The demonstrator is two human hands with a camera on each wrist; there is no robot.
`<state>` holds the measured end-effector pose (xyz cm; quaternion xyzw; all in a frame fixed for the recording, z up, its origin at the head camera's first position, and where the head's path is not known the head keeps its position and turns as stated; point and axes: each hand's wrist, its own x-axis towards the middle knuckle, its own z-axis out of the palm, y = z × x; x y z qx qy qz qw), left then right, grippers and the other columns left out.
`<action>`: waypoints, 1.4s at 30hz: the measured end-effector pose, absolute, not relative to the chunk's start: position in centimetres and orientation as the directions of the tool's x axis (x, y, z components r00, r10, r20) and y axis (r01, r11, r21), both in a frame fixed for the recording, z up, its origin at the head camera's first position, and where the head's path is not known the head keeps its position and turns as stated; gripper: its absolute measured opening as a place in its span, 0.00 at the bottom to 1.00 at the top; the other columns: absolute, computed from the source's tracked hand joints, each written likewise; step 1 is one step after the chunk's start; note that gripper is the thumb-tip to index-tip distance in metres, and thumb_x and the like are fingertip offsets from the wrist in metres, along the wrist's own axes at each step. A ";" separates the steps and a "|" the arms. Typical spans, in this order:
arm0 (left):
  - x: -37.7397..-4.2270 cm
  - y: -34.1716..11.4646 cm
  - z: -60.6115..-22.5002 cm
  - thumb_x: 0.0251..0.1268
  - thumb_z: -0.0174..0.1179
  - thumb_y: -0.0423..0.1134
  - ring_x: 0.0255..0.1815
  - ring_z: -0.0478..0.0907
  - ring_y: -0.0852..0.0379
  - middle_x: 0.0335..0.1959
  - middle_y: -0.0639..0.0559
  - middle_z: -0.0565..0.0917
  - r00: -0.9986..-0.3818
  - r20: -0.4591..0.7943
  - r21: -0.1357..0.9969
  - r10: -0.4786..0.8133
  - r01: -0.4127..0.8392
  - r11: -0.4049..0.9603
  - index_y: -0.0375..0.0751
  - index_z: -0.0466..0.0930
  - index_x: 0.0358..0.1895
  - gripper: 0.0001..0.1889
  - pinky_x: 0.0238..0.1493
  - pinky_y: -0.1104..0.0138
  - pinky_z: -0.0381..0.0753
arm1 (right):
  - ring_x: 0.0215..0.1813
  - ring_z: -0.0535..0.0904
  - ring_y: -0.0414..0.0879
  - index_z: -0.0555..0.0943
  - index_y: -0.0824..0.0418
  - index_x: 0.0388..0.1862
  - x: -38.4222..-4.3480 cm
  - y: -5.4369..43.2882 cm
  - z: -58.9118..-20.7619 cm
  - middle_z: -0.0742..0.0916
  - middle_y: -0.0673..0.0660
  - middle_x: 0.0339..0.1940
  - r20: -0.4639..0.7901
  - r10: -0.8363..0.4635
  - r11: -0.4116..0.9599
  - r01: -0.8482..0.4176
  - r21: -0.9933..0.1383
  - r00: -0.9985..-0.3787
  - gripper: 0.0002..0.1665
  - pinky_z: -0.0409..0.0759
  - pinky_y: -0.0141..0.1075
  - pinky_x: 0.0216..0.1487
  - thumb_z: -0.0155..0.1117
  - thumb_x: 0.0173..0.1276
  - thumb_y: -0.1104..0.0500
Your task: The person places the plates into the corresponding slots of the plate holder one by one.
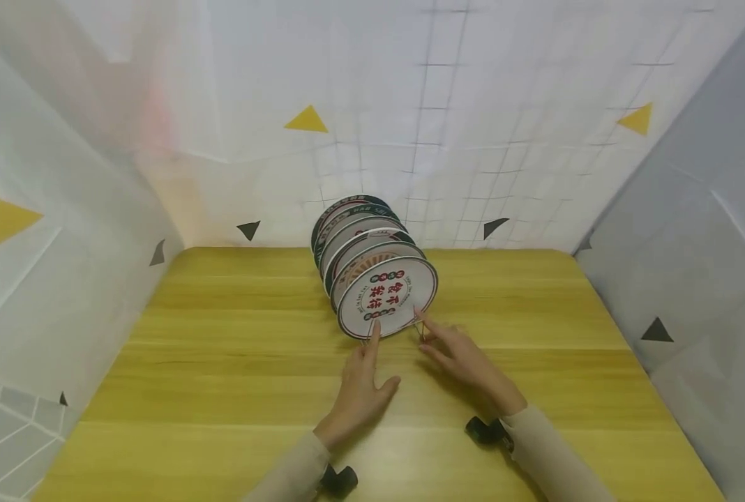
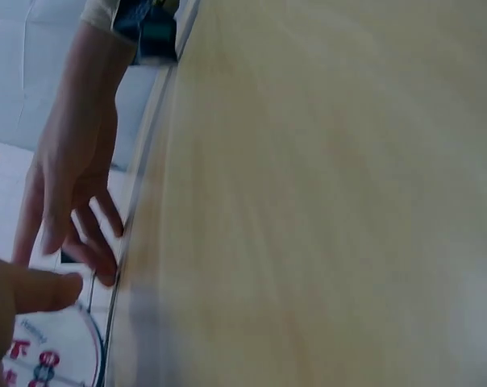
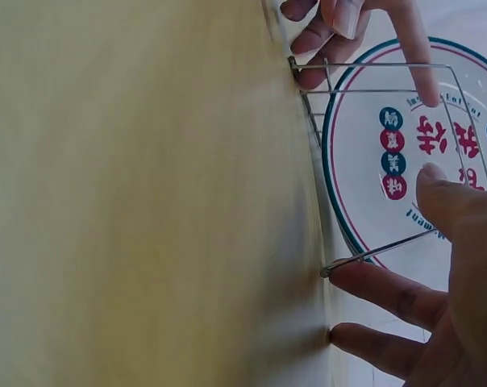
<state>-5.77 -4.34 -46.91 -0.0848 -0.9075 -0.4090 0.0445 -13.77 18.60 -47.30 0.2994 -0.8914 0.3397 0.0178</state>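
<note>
Several round printed plates (image 1: 388, 296) stand on edge, one behind another, near the back of the table. A metal wire rack (image 3: 385, 247) shows around the lower front of the foremost plate. My left hand (image 1: 360, 394) points its straight index finger at that plate's lower front, with thumb spread apart and other fingers bent beside a rack foot. At the rack's right side, my right hand (image 1: 467, 355) has its fingers spread, one fingertip right at a wire end close over the table. The left wrist view catches the left thumb (image 2: 46, 290) and the plate's edge.
The yellowish wooden table (image 1: 222, 390) meets white sheeting (image 1: 253, 84) with yellow and dark triangles behind and at both sides. Dark wrist-worn devices (image 1: 488, 431) sit at the sleeve cuffs, close over the table.
</note>
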 end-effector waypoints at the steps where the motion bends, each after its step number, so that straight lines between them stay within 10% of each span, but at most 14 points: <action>1: -5.7 -4.6 -46.9 0.56 0.70 0.46 0.54 0.70 0.45 0.55 0.38 0.73 -0.980 0.156 0.719 0.121 0.197 0.667 0.61 0.37 0.80 0.56 0.57 0.50 0.70 | 0.53 0.83 0.49 0.53 0.42 0.80 -13.5 18.6 -47.3 0.89 0.54 0.48 0.228 -0.519 0.594 -0.540 -0.597 -0.823 0.42 0.68 0.59 0.67 0.60 0.72 0.51; 8: -5.2 -6.8 -46.9 0.53 0.72 0.48 0.59 0.68 0.41 0.58 0.34 0.73 -0.955 0.191 0.700 0.225 0.294 0.651 0.54 0.35 0.80 0.59 0.59 0.46 0.69 | 0.58 0.83 0.50 0.48 0.46 0.81 -11.6 18.0 -47.1 0.87 0.56 0.53 0.219 -0.552 0.573 -0.556 -0.601 -0.805 0.46 0.52 0.64 0.73 0.61 0.71 0.47; 20: -5.1 -12.4 -46.4 0.48 0.76 0.46 0.72 0.62 0.41 0.75 0.36 0.60 -0.874 0.167 0.740 0.456 0.417 0.528 0.56 0.33 0.80 0.64 0.70 0.45 0.64 | 0.62 0.80 0.51 0.46 0.50 0.81 -8.8 16.3 -46.2 0.84 0.56 0.59 0.204 -0.650 0.535 -0.631 -0.561 -0.732 0.57 0.59 0.66 0.69 0.69 0.64 0.46; 42: -4.5 -14.3 -46.4 0.36 0.82 0.42 0.69 0.63 0.48 0.70 0.40 0.63 -0.846 -0.001 0.713 0.533 0.373 0.594 0.58 0.27 0.79 0.74 0.69 0.49 0.67 | 0.69 0.72 0.54 0.34 0.50 0.81 -7.6 15.7 -46.2 0.70 0.61 0.74 0.074 -0.703 0.599 -0.645 -0.474 -0.707 0.75 0.52 0.64 0.73 0.78 0.51 0.43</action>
